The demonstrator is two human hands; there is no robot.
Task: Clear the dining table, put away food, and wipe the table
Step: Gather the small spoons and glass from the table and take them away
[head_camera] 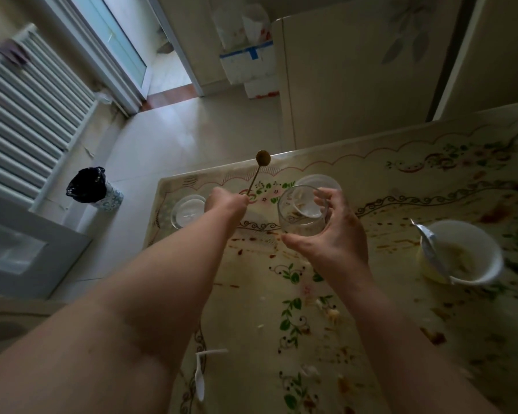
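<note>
My left hand grips the thin handle of a long metal spoon, its bowl pointing away over the table's far edge. My right hand holds a clear drinking glass tilted above the flowered table, fingers curled round its rim and side. A second clear glass stands on the table by my left wrist. Behind the held glass sits a clear round container. A white cup with food remains and a peeled foil lid stands at the right. Sauce smears and crumbs cover the table.
A white plastic spoon lies near the table's front left edge. On the floor to the left stands a bin with a black bag. A radiator lines the left wall. A pale fridge stands behind the table.
</note>
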